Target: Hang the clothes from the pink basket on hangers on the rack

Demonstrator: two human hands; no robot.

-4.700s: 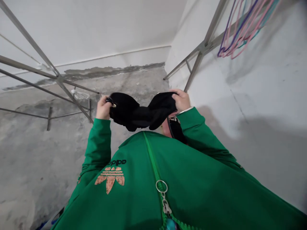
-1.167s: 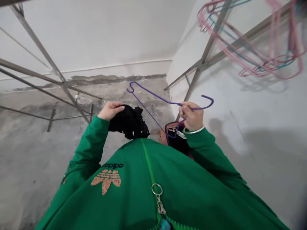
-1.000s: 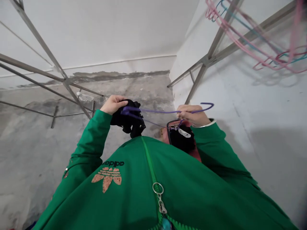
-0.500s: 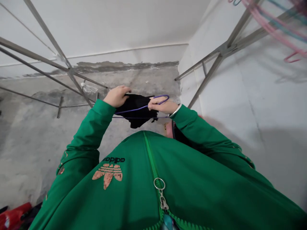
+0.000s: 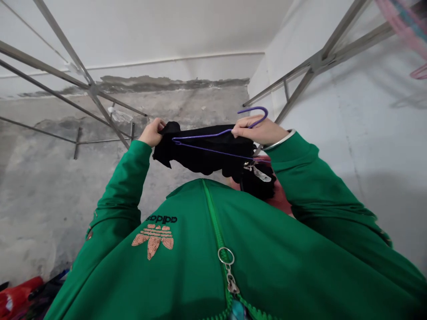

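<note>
In front of my chest a black garment (image 5: 203, 158) is stretched between my hands. My left hand (image 5: 152, 132) pinches its bunched left end. My right hand (image 5: 256, 129) is closed around the neck of a purple clothes hanger (image 5: 203, 136), just below the hook, which curves up over my fingers. The hanger lies across the face of the black cloth, and its left corner stops short of my left hand. A small white tag (image 5: 262, 173) dangles below my right wrist. Whether my right fingers also grip the cloth cannot be made out.
Metal rack frames stand on the left (image 5: 92, 90) and the right (image 5: 312, 64). Pink and teal hangers (image 5: 405, 22) hang at the upper right. Black and pink items (image 5: 258, 182) are below my right forearm. A red object (image 5: 20, 293) lies on the floor at lower left.
My hands have moved apart, the right one going right with the hanger. The black garment is now spread wider. The white tag and the dark items below have come into view.
</note>
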